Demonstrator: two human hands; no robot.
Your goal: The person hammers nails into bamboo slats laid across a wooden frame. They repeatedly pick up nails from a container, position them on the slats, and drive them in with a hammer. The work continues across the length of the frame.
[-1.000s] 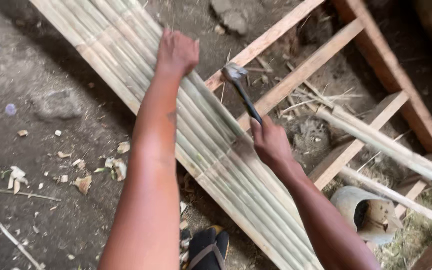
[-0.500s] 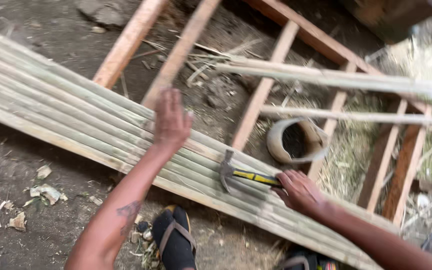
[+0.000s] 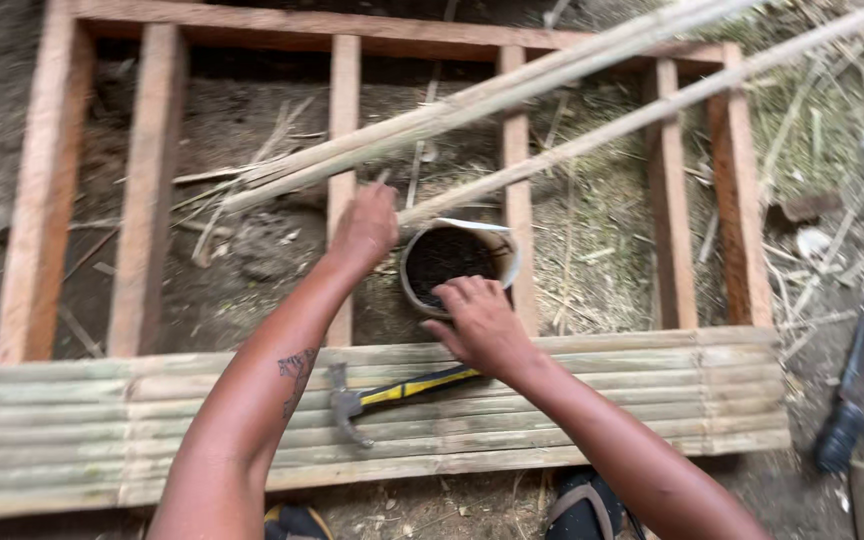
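Nearest you, your sandalled feet (image 3: 584, 508) stand on the dirt at the edge of a flattened mat of split green bamboo strips (image 3: 72, 430) lying across the near rail of a reddish wooden frame with upright slats (image 3: 157, 190). On that bamboo mat lies a claw hammer with a yellow and black handle (image 3: 392, 393), head toward your left forearm, loose and in neither hand. Just past the mat, your right hand (image 3: 482, 322) hangs palm down with the fingers loosely spread, holding nothing, its fingertips at the near rim of a round pale container filled with dark material (image 3: 452, 262) that sits on the ground inside the frame. Your left hand (image 3: 364, 228) reaches a little farther, fingers curled down onto the middle slat beside the container; you cannot tell whether it grips anything. Beyond both hands, long pale bamboo poles (image 3: 572, 85) slant across the frame.
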